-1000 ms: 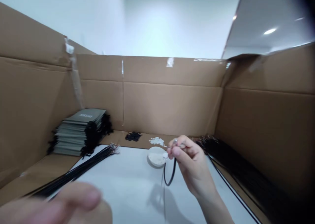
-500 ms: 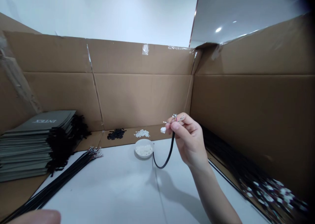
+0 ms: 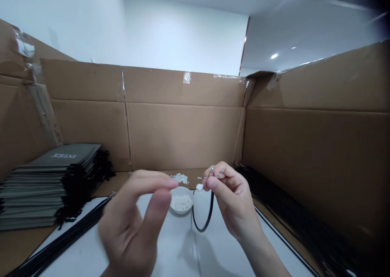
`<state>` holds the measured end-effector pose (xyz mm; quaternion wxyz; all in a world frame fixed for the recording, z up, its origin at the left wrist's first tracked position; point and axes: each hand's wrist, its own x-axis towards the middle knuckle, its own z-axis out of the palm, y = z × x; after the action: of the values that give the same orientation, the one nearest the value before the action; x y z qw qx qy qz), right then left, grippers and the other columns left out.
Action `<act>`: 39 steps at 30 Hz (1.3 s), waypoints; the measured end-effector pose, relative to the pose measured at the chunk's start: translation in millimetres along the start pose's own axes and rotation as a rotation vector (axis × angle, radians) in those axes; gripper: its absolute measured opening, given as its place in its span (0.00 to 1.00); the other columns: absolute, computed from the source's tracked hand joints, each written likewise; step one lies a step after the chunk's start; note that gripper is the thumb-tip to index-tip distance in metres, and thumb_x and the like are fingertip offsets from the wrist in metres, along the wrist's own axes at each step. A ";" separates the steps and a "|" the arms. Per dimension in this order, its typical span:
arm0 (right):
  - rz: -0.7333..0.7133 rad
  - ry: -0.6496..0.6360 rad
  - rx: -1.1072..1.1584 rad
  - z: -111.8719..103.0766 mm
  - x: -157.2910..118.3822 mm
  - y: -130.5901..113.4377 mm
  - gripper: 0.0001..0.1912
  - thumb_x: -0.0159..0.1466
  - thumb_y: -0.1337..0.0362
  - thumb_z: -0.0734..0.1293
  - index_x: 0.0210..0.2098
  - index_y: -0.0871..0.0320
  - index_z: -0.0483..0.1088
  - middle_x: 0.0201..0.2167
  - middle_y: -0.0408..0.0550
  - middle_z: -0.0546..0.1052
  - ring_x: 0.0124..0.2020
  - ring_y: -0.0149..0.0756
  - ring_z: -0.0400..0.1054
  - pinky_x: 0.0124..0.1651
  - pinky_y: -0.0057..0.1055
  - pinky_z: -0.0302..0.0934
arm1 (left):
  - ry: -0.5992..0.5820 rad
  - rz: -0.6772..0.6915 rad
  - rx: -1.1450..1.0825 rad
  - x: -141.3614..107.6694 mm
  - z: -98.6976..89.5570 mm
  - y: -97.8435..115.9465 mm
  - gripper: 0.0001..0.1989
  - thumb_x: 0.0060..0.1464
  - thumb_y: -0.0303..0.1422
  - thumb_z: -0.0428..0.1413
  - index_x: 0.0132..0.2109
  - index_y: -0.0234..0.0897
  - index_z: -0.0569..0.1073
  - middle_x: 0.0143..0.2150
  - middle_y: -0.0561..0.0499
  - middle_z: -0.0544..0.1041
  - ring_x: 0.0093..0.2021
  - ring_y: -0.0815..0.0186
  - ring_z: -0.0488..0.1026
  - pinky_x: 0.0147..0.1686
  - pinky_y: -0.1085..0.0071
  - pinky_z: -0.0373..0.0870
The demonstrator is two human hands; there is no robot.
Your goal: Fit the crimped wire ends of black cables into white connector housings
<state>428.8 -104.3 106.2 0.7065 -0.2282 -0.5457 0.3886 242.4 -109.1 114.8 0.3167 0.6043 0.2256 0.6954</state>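
Observation:
Between the fingertips of my right hand is the end of a black cable, with thin wires fanning out above the grip. A small white connector sits just left of those fingertips. The cable loops down toward the white table and passes beside a white bowl of small white pieces. My left hand, slightly blurred, is raised at the left with thumb and forefinger apart and nothing seen between them.
Grey bags with black cords are stacked at the left, near a bundle of black cables. White pieces lie behind the bowl. More black cables line the right side. Cardboard walls surround the table.
My left hand has come up from the lower left corner toward the middle. My right hand still holds the cable. The view has tilted up and turned slightly left.

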 end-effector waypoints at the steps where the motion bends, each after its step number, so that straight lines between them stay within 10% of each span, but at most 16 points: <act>1: -0.003 -0.011 -0.002 0.2 -0.9 1.9 0.09 0.61 0.63 0.74 0.29 0.55 0.69 0.26 0.42 0.77 0.29 0.31 0.71 0.34 0.26 0.67 | -0.078 -0.034 0.099 1.2 9.8 -3.2 0.10 0.61 0.42 0.58 0.36 0.45 0.79 0.36 0.51 0.79 0.40 0.60 0.75 0.42 0.67 0.72; 6: -0.016 -0.064 -0.004 -1.2 -0.2 7.5 0.08 0.62 0.64 0.73 0.30 0.55 0.70 0.26 0.42 0.77 0.27 0.31 0.71 0.30 0.26 0.67 | -0.450 -0.414 -0.048 10.4 25.8 -19.3 0.10 0.60 0.43 0.60 0.40 0.43 0.78 0.36 0.52 0.78 0.36 0.66 0.73 0.37 0.74 0.71; 39: -0.169 0.075 -0.368 -3.3 1.0 16.5 0.12 0.55 0.74 0.73 0.24 0.56 0.67 0.25 0.41 0.77 0.27 0.30 0.71 0.29 0.26 0.66 | -0.505 -0.731 -0.312 30.9 9.8 -65.3 0.08 0.52 0.40 0.68 0.34 0.42 0.82 0.35 0.54 0.77 0.38 0.69 0.70 0.46 0.71 0.66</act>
<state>427.1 -93.4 93.5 0.7027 -0.3210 -0.5981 0.2131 260.9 -42.2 92.5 0.6730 0.5804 0.2324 0.3951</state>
